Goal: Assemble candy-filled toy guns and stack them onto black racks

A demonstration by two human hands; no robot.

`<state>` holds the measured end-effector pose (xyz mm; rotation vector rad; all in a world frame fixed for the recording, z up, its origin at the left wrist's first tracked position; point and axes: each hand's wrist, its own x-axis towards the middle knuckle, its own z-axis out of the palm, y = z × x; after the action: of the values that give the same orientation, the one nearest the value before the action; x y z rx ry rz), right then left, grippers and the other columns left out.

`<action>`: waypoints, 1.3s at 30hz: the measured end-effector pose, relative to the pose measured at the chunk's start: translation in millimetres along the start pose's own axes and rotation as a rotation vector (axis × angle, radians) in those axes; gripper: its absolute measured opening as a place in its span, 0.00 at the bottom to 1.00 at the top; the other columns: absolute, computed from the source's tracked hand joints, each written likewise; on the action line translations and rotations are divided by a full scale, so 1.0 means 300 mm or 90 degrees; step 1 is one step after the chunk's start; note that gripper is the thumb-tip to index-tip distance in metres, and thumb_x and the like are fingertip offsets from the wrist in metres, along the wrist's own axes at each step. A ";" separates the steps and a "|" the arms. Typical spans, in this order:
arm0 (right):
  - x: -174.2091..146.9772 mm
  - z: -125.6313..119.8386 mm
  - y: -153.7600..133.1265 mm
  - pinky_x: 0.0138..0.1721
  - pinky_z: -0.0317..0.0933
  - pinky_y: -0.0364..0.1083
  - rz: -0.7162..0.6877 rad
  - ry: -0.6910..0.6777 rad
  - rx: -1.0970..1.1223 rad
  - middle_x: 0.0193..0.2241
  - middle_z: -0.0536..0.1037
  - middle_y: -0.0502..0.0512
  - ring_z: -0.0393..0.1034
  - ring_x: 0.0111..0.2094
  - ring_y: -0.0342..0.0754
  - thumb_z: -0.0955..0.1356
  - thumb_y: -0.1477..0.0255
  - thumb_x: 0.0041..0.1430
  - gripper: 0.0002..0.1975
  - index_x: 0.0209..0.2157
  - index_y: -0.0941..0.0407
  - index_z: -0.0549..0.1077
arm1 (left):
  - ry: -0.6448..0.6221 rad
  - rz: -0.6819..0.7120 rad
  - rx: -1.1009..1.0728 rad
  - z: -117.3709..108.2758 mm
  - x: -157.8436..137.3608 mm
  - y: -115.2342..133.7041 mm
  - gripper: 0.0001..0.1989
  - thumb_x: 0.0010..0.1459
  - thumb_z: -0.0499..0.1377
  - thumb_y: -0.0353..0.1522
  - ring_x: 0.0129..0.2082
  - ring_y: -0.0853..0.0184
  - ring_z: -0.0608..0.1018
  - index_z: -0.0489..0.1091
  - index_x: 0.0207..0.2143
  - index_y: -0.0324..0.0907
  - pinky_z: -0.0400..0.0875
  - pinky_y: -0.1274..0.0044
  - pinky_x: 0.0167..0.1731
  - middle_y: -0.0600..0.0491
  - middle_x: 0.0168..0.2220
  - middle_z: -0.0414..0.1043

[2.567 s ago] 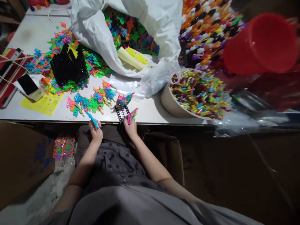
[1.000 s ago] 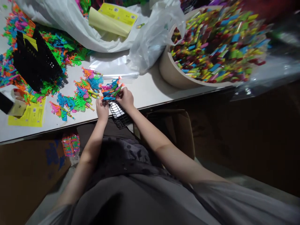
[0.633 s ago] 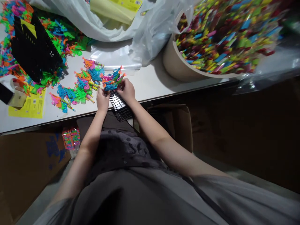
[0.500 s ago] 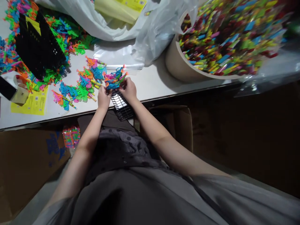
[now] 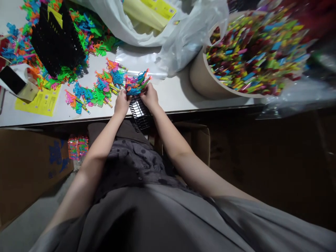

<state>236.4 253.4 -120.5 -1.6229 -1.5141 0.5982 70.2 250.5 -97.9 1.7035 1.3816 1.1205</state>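
Observation:
A black grid rack (image 5: pixel 141 117) juts over the table's front edge, tilted toward my body. Bright plastic toys (image 5: pixel 136 83) in blue, pink, green and orange stand bunched at its far end. My left hand (image 5: pixel 122 102) is closed at the rack's left side, fingertips against its edge beside the toys. On the other side my right hand (image 5: pixel 151 98) is closed in a pinch where toys and rack meet; what its fingertips hold is hidden. Left of my hands lie small toy bundles (image 5: pixel 101 94) with striped, rolled tubes (image 5: pixel 83 106).
A beige bucket (image 5: pixel 199 73) full of colourful wrapped pieces stands at right. Behind are a white plastic bag (image 5: pixel 141 38) and clear bags (image 5: pixel 131 59). A black basket (image 5: pixel 57 45) sits among heaped toys at left, near a yellow sheet (image 5: pixel 46 103). Cardboard boxes (image 5: pixel 28 164) stand below.
The whole view has shifted, so the table's things appear further right. My hands keep their places at the rack's two sides, with the toys still bunched between them.

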 end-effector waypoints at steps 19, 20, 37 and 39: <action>-0.264 -0.044 -0.104 0.44 0.59 0.55 0.037 0.116 -0.097 0.29 0.72 0.56 0.64 0.36 0.53 0.66 0.67 0.49 0.07 0.31 0.55 0.69 | 0.066 0.039 -0.074 0.074 -0.115 0.049 0.31 0.47 0.65 0.34 0.51 0.62 0.72 0.57 0.52 0.42 0.66 0.72 0.51 0.40 0.54 0.61; -0.259 -0.035 -0.108 0.43 0.59 0.54 0.039 0.117 -0.097 0.28 0.71 0.56 0.64 0.35 0.53 0.66 0.67 0.50 0.06 0.29 0.55 0.68 | 0.035 0.066 -0.079 0.068 -0.102 0.041 0.35 0.46 0.66 0.36 0.55 0.60 0.69 0.55 0.55 0.42 0.64 0.71 0.53 0.39 0.57 0.58; -0.248 -0.002 -0.068 0.43 0.58 0.54 0.062 0.102 -0.105 0.27 0.68 0.55 0.63 0.34 0.52 0.62 0.66 0.55 0.07 0.27 0.55 0.64 | -0.186 0.086 -0.126 0.090 -0.082 0.000 0.44 0.47 0.59 0.53 0.60 0.54 0.65 0.50 0.61 0.45 0.60 0.67 0.58 0.41 0.62 0.56; -0.246 -0.002 -0.066 0.42 0.58 0.53 0.064 0.106 -0.123 0.27 0.67 0.54 0.63 0.34 0.51 0.62 0.66 0.55 0.08 0.26 0.55 0.63 | -0.195 0.098 -0.108 0.095 -0.080 -0.009 0.45 0.48 0.57 0.55 0.60 0.54 0.64 0.47 0.63 0.46 0.59 0.66 0.59 0.42 0.62 0.55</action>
<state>213.2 180.5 -117.7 -1.8562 -1.4096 0.3688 93.5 228.2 -117.0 1.7917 0.9547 0.9779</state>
